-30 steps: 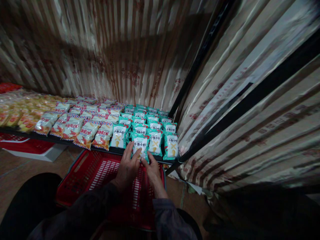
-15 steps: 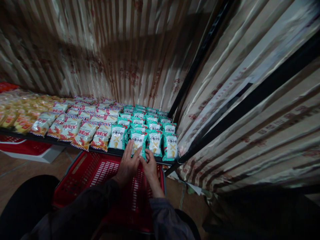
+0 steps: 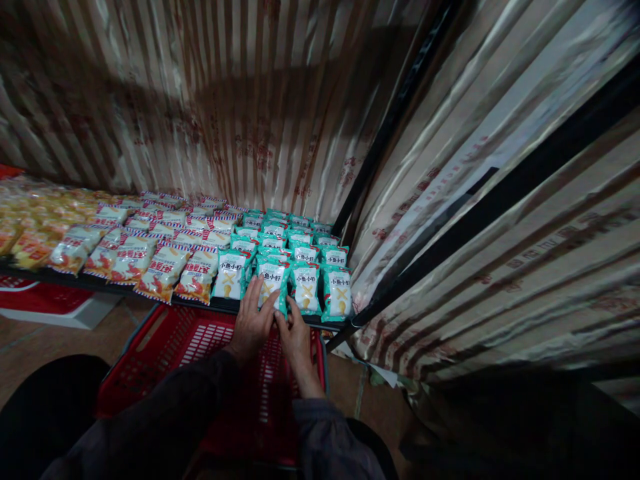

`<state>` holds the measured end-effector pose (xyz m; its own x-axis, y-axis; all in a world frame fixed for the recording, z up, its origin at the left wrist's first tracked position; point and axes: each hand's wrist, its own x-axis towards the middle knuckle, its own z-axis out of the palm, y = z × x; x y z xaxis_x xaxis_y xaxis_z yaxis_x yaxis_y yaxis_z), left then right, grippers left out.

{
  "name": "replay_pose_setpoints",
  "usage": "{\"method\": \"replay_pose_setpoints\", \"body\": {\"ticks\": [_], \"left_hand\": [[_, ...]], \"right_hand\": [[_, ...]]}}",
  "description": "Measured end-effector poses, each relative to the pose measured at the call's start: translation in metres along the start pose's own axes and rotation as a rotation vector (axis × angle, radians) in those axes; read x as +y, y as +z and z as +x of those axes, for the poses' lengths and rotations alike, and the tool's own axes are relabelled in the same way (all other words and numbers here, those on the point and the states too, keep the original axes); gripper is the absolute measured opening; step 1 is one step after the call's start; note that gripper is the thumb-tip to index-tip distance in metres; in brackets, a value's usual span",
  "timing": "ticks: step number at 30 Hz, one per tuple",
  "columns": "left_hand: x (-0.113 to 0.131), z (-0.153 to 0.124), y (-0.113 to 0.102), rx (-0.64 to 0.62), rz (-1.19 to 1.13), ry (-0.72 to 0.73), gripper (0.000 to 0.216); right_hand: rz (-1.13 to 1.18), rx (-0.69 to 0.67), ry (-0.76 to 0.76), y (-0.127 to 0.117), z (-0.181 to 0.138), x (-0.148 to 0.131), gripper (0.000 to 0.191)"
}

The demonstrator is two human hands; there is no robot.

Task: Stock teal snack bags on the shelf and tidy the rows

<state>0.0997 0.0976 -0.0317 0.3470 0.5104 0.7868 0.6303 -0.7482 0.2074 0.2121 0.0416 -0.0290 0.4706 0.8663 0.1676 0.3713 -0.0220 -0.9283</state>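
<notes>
In the head view, a teal-and-white snack bag (image 3: 273,279) leans upright in the front row of a dark shelf. My left hand (image 3: 251,323) has its fingers against the bag's lower left front, the thumb near its bottom edge. At the lower right corner of the same bag, my right hand (image 3: 296,339) grips with thumb and forefinger. Matching teal bags stand close on both sides, among them one to the right (image 3: 306,288) and one to the left (image 3: 230,275). More rows of them fill the shelf behind.
Red-white-blue snack bags (image 3: 163,270) and yellow packets (image 3: 35,240) line the shelf leftward. Below my hands sits a red plastic basket (image 3: 150,360). A black post (image 3: 373,310) and pleated curtains (image 3: 425,280) bound the right side. Another red basket (image 3: 50,298) lies under the shelf.
The view has shifted slightly, moving the shelf a little left in the picture. Both hands stay at the same bag; my right forefinger looks somewhat straighter.
</notes>
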Motion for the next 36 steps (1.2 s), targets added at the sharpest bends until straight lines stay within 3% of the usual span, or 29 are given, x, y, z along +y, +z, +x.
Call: {"method": "replay_pose_setpoints", "body": {"ticks": [7,12,16,27,36], "left_hand": [[-0.004,0.002,0.003,0.001,-0.031,0.037,0.037],[-0.005,0.001,0.005,-0.019,-0.039,0.049,0.040],[-0.008,0.000,0.007,-0.027,-0.064,0.074,0.040],[-0.016,0.003,0.013,-0.012,-0.092,0.135,0.051],[-0.014,0.003,0.017,0.013,-0.079,0.133,0.044]], "right_hand": [[-0.217,0.190,-0.131,-0.010,-0.001,0.001,0.044],[-0.273,0.397,-0.241,-0.024,0.011,0.002,0.044],[-0.375,0.474,-0.313,-0.028,0.023,0.006,0.050],[-0.585,0.333,-0.350,-0.019,0.031,0.009,0.072],[-0.568,0.342,-0.389,-0.015,0.039,0.017,0.060]]}}
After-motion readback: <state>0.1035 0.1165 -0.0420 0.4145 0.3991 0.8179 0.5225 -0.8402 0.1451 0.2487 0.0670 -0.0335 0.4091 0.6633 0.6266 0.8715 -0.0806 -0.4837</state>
